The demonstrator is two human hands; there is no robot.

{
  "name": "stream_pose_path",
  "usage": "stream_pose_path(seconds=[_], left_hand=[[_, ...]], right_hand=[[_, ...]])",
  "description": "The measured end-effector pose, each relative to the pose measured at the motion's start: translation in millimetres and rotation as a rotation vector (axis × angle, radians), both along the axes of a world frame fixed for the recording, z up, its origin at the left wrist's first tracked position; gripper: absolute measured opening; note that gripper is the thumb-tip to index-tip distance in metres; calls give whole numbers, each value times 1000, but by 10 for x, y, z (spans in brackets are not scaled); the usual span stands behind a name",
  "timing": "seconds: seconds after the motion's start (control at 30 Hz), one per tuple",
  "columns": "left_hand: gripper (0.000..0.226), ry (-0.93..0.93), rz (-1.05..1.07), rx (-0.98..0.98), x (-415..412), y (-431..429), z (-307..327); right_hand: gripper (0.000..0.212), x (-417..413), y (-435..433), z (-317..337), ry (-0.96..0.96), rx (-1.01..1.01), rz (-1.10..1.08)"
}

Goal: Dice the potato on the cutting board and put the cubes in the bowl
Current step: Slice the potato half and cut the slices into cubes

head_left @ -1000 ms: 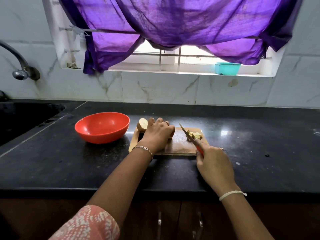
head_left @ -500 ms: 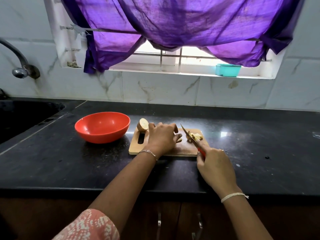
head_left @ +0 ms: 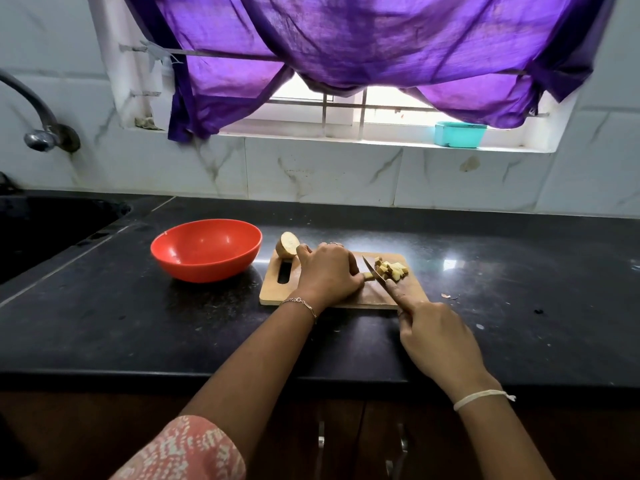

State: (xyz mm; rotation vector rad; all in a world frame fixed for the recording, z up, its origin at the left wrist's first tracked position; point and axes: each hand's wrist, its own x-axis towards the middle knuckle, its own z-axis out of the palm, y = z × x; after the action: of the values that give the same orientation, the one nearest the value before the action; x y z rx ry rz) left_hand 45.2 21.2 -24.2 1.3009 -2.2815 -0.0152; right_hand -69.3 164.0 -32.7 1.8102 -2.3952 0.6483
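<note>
Silver chain at its wrist, the left hand [head_left: 327,271] lies knuckles-up on the middle of the board [head_left: 273,292]. Its fingers are curled down over a potato piece [head_left: 368,276], pinning it to the wood (only a pale end shows, poking out just right of the fingertips). Right against that end is the knife [head_left: 374,270], its blade slanting away toward the board's far edge. The right hand [head_left: 440,336] grips the knife, the handle hidden in the fist and the forefinger stretched along the blade's back. This hand hangs over the board's near right corner and the counter [head_left: 138,327] in front of it. A white thread circles that wrist.

Just beyond the blade, at the board's far right corner, sits a small heap of cubes [head_left: 391,270]. At the far left corner a potato half [head_left: 288,244] stands with its cut face showing, just beside the left hand (touching or not, I cannot tell). A slot handle is cut through the board's left end.

Left of the board, near it on the counter, stands a red bowl [head_left: 207,251]. Farther left a sink [head_left: 52,223] is sunk into the counter's far left corner, with a tap [head_left: 38,133] on the tiled wall above. A teal tub [head_left: 460,134] rests on the sill under a purple curtain [head_left: 346,39].
</note>
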Motion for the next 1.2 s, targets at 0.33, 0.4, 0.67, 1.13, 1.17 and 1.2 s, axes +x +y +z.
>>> stream_pose_path(seconds=[0.33,0.4,0.67,1.13,1.17,1.2], left_hand=[[30,32,15,17,-25,-5,-39],[30,30,11,31,-19,-6,-22],[26,50,4,54,-3,15,-31],[24,96,-35,68,-3,-1,-40],[24,94,-31,72,-2,3,-42],[24,93,-27,80,-1,10,-44]], right_hand=[[60,91,-12,-69,152,19,-44],[61,75,-26,-43,141,28,-24],[56,55,-23,-13,58,4,1],[57,58,-74,28,161,71,10],[57,81,-65,14,171,64,11],[57,98,-53,2,175,55,9]])
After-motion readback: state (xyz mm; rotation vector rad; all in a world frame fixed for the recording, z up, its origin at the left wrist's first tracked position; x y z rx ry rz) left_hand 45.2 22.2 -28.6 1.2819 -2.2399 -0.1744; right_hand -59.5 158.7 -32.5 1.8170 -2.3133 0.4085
